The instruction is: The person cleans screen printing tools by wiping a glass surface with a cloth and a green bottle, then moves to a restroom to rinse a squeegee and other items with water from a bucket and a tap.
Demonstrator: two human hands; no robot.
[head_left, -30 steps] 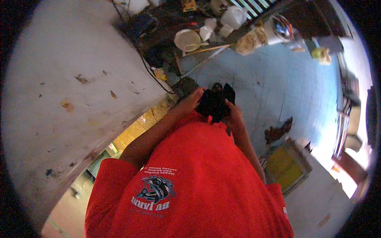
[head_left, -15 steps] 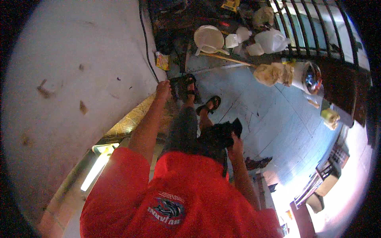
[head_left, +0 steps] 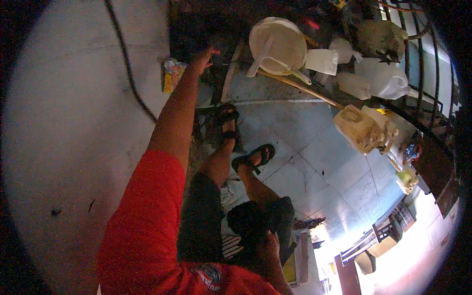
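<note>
Upper centre of the frame, the left hand (head_left: 204, 56) reaches out with fingers spread toward a dark box (head_left: 196, 29). A yellow packet (head_left: 170, 78) lies just left of the wrist. At lower centre, the right hand (head_left: 268, 243) grips a black bundle (head_left: 250, 221). A white basin (head_left: 280, 42) holding a ladle (head_left: 258, 61) sits beside plastic jugs (head_left: 364, 128) on the blue tiled floor (head_left: 334, 167).

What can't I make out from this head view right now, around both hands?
- Left hand: what its fingers touch is lost in the dark clutter at the top of the head view.
- Right hand: it holds a dark bundle; the grip and the kind of thing are too dark to tell.
- Basin: contents unreadable.
</note>
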